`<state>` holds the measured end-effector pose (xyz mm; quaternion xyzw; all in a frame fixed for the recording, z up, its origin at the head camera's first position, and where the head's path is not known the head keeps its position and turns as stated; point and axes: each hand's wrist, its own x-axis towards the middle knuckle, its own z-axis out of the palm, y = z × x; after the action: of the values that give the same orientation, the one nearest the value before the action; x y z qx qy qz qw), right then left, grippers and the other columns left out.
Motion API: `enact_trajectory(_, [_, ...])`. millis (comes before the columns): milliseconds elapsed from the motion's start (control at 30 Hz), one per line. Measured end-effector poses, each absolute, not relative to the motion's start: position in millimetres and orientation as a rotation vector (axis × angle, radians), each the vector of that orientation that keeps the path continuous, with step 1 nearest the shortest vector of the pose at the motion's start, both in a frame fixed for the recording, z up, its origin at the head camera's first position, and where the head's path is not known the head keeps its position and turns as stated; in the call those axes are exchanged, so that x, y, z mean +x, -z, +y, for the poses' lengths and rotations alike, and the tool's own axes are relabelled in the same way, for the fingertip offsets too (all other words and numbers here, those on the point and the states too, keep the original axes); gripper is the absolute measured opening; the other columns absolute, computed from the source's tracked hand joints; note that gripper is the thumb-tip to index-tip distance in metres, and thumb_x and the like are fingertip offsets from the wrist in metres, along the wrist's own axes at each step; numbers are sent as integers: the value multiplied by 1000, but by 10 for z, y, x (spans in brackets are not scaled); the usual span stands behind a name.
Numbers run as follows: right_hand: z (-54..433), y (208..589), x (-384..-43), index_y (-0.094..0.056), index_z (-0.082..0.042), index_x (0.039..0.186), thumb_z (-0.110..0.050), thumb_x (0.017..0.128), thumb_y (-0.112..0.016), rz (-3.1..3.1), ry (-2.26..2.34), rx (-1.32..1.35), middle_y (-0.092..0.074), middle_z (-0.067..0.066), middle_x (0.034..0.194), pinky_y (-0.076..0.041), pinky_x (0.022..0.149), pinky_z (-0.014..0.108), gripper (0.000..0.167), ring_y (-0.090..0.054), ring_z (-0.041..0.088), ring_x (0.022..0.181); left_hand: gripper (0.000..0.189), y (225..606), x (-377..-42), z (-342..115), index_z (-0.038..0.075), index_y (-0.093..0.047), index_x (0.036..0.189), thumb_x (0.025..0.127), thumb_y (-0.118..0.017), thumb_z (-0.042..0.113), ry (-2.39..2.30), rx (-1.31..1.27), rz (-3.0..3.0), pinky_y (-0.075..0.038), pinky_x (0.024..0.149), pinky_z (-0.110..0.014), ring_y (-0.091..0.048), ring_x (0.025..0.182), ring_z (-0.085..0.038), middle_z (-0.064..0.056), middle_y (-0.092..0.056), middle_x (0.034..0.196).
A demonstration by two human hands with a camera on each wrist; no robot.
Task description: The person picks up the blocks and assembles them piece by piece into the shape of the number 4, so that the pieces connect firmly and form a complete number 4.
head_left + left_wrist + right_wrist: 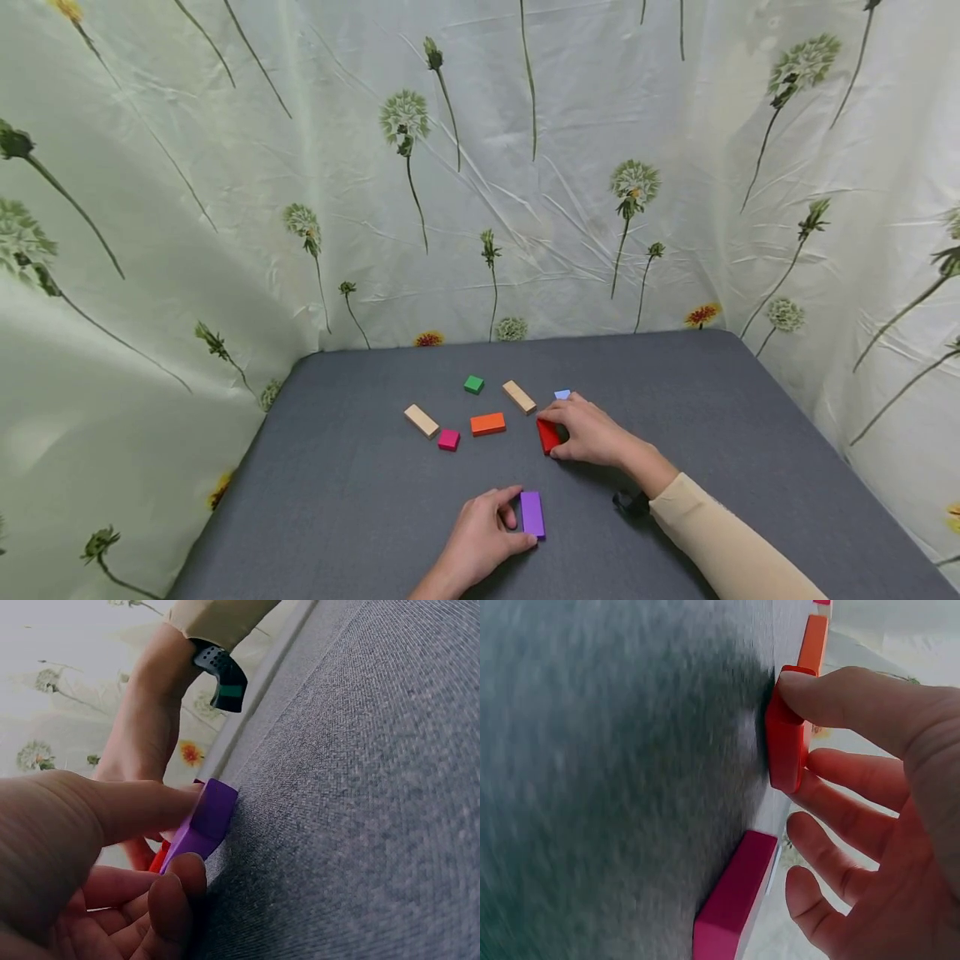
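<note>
Blocks (488, 425) on table (337, 517), curtain (472, 183) behind

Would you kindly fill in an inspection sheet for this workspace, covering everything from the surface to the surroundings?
Surface: dark grey table, woven-looking.
Job's things: purple block, nearer the head camera; red block, farther away.
Clutter: orange block, pink block, green block, two wooden blocks; light blue piece, partly hidden by the right hand.
Grips: left hand pinches the purple block; right hand pinches the red block; dark band hangs by the tan sleeve.
Cables: nothing seen.
Surroundings: flower-patterned curtain behind the table and along both sides.
</note>
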<state>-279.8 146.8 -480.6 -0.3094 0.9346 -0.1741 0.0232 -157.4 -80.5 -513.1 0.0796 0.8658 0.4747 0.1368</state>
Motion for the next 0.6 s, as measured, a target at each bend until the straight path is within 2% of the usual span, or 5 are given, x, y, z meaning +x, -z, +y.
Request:
enact_trajectory(167, [1408,4825,-2699,-70,-10,128,-28,80,-85,2885,576,-934,-65,-1,118,-48,84,40,53,-54,17,102,59,5152,-1568,-809,3,-65,131,81,-86,25,-1434,217,2473,-37,47,-24,-51,54,-10,4,-57,74])
enact_trajectory(600, [1275,4827,-2499,-67,-9,132,-33,83,-83,2782,680,-896,-64,1,123,-48,92,42,57,-58,17,107,50,5150,-1557,-801,3,-68,123,79,-87,19,-1466,200,2508,-40,46,-25,-53,51,-12,4,-56,71])
